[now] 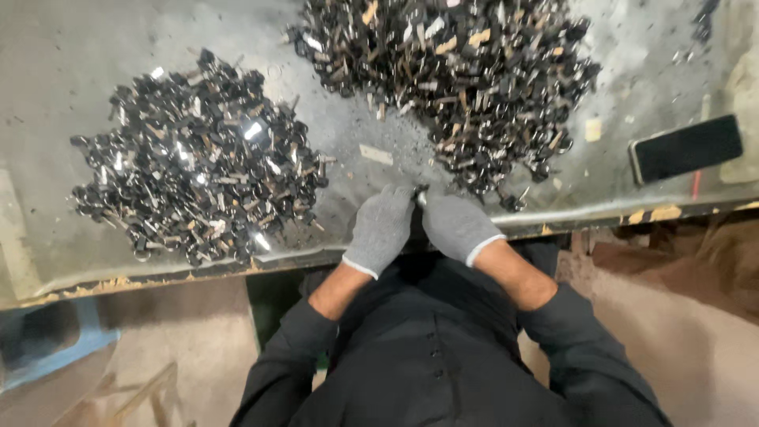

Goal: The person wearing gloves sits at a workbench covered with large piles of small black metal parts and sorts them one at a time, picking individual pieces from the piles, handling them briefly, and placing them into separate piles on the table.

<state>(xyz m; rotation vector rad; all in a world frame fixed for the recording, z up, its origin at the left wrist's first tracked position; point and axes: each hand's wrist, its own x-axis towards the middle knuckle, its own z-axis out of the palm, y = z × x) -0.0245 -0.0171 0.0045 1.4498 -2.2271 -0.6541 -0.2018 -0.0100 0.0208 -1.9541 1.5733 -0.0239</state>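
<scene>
Left hand [379, 229] and right hand [457, 227] in grey gloves, grips closed together on a small dark metal part [419, 194] at the near edge of the grey surface [71, 71], two heaps of dark parts beyond, left heap [198, 166], right heap [458, 71], black phone [686, 148] lying flat at right, pale rectangular scrap [376, 154] between the heaps

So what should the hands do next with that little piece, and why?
Probably drop it on the left pile. Both gloved hands, left hand and right hand, pinch one small dark piece together at the table's near edge, just below the right pile. Two separate heaps suggest pieces go from one to the other, though I can't tell which way.
</scene>
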